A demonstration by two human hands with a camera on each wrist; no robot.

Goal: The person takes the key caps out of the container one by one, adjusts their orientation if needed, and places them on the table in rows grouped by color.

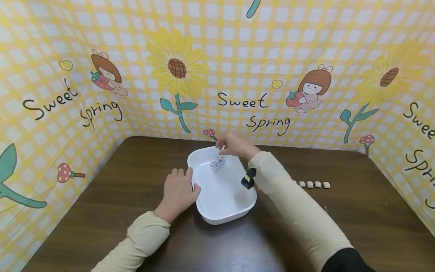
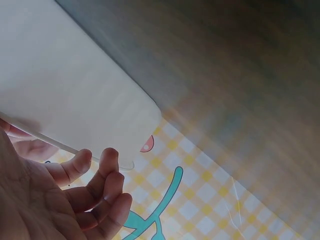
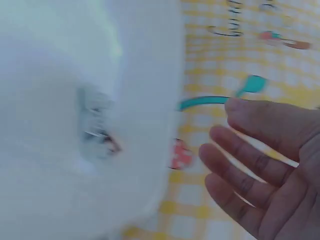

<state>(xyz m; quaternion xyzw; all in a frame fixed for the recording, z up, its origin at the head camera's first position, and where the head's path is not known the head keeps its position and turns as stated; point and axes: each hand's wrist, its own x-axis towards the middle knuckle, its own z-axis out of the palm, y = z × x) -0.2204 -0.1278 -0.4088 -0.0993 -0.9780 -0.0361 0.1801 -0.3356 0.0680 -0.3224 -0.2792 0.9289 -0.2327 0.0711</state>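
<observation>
A white rectangular basin (image 1: 222,196) stands on the table, with a cluster of small white square pieces like keycaps (image 1: 216,164) near its far end. My left hand (image 1: 178,192) holds the basin's left rim, the thumb over the rim and the other fingers along the outside, loosely bent in the left wrist view. Above the far rim, over the pieces, hovers my right hand (image 1: 234,145). Its fingers (image 3: 240,170) are apart with nothing between them in the right wrist view. One piece with a reddish mark (image 3: 111,145) lies in the blurred cluster there.
To the right of the basin, partly behind the right forearm, a row of several similar pieces (image 1: 309,184) lies on the dark wooden table (image 1: 136,158). A yellow checked cloth (image 1: 238,75) with printed flowers encloses the table's back and sides.
</observation>
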